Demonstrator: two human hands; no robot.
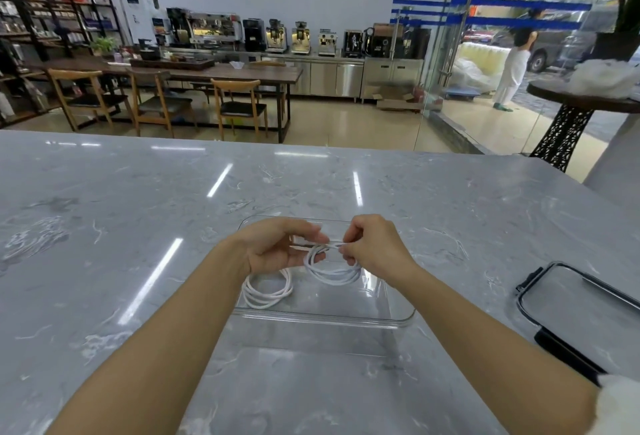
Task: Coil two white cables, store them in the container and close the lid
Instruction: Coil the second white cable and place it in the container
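Note:
A clear plastic container (322,318) stands open on the grey marble counter in front of me. One coiled white cable (266,292) lies inside it at the left, partly under my left wrist. Both hands hold a second white cable (329,270) above the container; it hangs in loops. My left hand (277,249) pinches its loose end, and my right hand (372,249) grips the top of the loops. The clear lid (581,299) with dark clips lies flat on the counter at the right.
The marble counter (138,227) stretches wide to the left and beyond the container. A white cloth or sleeve (620,403) shows at the bottom right corner. Behind the counter are wooden chairs, a long table and a glass door.

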